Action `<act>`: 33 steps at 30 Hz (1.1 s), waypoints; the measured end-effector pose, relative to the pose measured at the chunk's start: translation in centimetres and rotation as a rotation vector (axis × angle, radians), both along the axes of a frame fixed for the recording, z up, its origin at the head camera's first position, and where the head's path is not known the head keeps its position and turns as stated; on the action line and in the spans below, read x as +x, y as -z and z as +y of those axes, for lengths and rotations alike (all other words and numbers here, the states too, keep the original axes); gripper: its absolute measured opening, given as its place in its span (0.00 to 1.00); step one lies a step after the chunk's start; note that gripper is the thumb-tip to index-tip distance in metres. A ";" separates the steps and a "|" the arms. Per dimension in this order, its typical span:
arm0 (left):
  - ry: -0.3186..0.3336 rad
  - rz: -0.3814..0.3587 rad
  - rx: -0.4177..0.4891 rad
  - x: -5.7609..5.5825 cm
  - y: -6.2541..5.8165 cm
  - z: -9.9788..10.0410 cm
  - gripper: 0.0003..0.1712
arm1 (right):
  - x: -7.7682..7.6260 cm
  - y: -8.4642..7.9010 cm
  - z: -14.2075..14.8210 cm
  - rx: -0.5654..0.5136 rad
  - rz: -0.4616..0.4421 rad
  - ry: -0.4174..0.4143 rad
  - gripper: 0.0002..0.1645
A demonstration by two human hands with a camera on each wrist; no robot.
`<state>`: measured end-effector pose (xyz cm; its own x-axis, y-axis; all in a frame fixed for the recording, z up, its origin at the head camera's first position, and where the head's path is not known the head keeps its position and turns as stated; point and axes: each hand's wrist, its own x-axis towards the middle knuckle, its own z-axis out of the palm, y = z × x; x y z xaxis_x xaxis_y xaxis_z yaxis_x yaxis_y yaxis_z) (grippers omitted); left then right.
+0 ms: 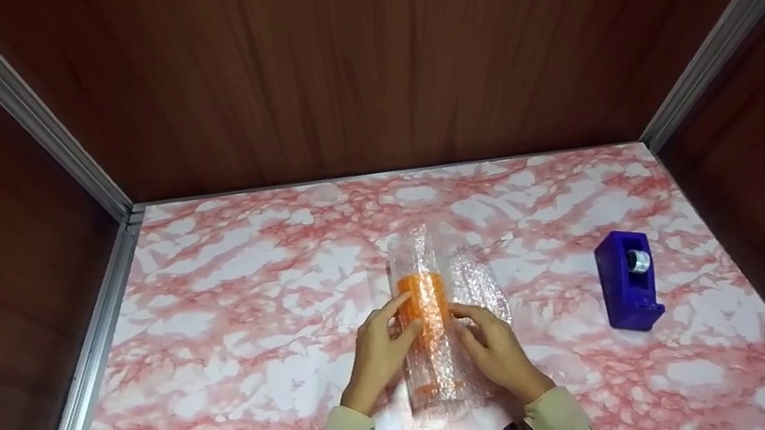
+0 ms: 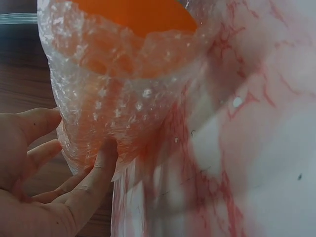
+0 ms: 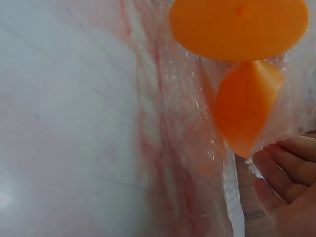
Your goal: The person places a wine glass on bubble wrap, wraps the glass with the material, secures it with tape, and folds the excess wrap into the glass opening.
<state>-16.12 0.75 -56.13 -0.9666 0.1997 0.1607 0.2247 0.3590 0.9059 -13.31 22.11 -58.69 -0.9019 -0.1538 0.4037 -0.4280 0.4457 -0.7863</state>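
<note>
An orange object (image 1: 422, 292), wrapped in clear bubble wrap (image 1: 423, 247), lies lengthwise on the tabletop as a roll. From its left side my left hand (image 1: 381, 348) holds the roll, with thumb and index finger against the wrap. My right hand (image 1: 497, 349) holds the right side, its fingers bent against the plastic. In the left wrist view, a round orange opening (image 2: 143, 17) shows inside the bubble wrap (image 2: 113, 98). The right wrist view shows an orange disc (image 3: 239, 29) and a tapered orange part (image 3: 247, 103). The object's exact kind is unclear through the wrap.
A purple tape dispenser (image 1: 620, 285) with a roll of clear tape (image 1: 637, 261) stands to the right. Loose bubble wrap (image 1: 477, 277) spreads right of the roll. Brown wood-grain panels (image 1: 359, 59) with metal edging enclose the red-and-white marbled tabletop (image 1: 240, 327).
</note>
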 end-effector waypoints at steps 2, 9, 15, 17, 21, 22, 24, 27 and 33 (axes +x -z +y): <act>-0.004 -0.001 0.005 0.0 0.0 0.0 0.27 | 0.0 -0.1 0.1 -0.011 -0.007 -0.024 0.25; 0.000 0.045 -0.051 0.0 -0.1 0.1 0.27 | 0.0 0.1 0.1 0.063 0.043 -0.012 0.27; 0.001 0.079 -0.082 0.1 -0.1 0.3 0.27 | -0.1 0.1 0.1 0.071 0.008 0.021 0.31; -0.001 0.084 -0.077 0.1 -0.1 0.3 0.26 | -0.2 0.1 -0.1 0.075 0.026 0.039 0.30; -0.012 0.089 -0.064 0.1 0.1 0.3 0.27 | -0.1 0.2 -0.3 0.102 0.101 0.052 0.30; -0.014 0.088 -0.060 0.1 0.1 0.3 0.27 | -0.1 0.3 -0.4 0.107 0.114 0.052 0.30; -0.015 0.074 -0.050 0.1 0.1 0.2 0.29 | -0.2 0.3 -0.3 0.127 0.134 0.059 0.30; -0.016 0.040 -0.033 0.0 0.0 0.1 0.35 | -0.3 0.2 -0.2 0.140 0.139 0.071 0.30; -0.021 -0.068 -0.015 -0.2 -0.1 0.0 0.39 | -0.2 0.4 -0.2 0.091 0.114 0.053 0.30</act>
